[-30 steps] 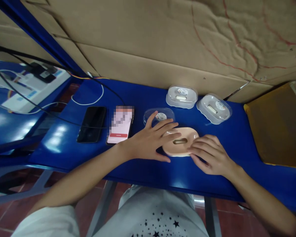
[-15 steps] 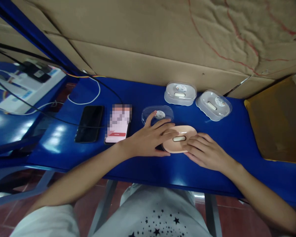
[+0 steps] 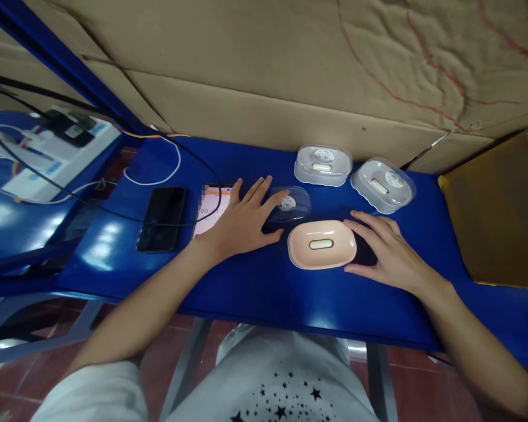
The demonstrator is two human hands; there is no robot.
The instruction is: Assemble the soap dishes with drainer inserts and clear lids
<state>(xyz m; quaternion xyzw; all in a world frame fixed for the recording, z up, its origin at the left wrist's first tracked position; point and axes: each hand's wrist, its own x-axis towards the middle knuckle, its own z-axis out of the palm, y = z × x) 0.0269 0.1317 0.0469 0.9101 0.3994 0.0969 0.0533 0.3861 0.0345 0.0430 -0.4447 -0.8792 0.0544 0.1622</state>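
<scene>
A peach oval dish [image 3: 303, 258] with a white oblong piece [image 3: 321, 244] at its centre lies on the blue table. My right hand [image 3: 385, 252] is at its right end, thumb and fingers apart, fingertips at or very near the rim. My left hand [image 3: 246, 220] is spread between the lit phone [image 3: 209, 214] and a clear plastic lid [image 3: 297, 208], covering part of both. The lid bears a round white label [image 3: 287, 202]. Whether the left fingertips touch the lid cannot be made out.
Two white dishes under clear lids [image 3: 323, 166] [image 3: 383, 185] stand at the back. A dark phone [image 3: 162, 220] lies left, crossed by a black cable. A power strip [image 3: 66, 161] is far left, a brown box [image 3: 501, 217] at right. Brown cardboard [image 3: 246, 70] lines the back.
My left hand has left the peach dish and moved left, over part of the lit phone. My right hand has drawn back to the right and opened, uncovering the dish's right end.
</scene>
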